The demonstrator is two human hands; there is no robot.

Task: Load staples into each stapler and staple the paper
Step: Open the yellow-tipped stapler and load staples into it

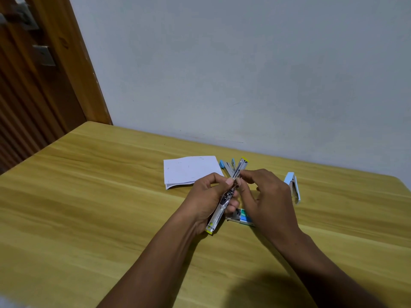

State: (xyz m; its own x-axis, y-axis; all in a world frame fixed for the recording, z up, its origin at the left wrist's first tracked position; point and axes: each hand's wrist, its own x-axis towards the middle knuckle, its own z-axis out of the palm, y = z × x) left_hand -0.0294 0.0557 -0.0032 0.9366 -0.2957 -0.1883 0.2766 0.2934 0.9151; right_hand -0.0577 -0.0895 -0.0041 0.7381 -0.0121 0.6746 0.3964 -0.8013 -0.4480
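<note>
**Yellow stapler (pixel 219 215) opened out between two hands**

The left hand (pixel 206 196) closes its grip around the yellow stapler's lower half; the right hand (pixel 266 196) pinches its middle. The paper (pixel 189 171) lies at 11 o'clock on the surface (pixel 89 196), the staple box (pixel 244 215) at 5 o'clock.

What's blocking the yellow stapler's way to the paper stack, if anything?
Nothing visible. The yellow stapler is held in the left hand with the right hand pinching its middle; the paper stack lies bare beyond the left hand. An open blue stapler lies beside its right edge, not on it.
</note>
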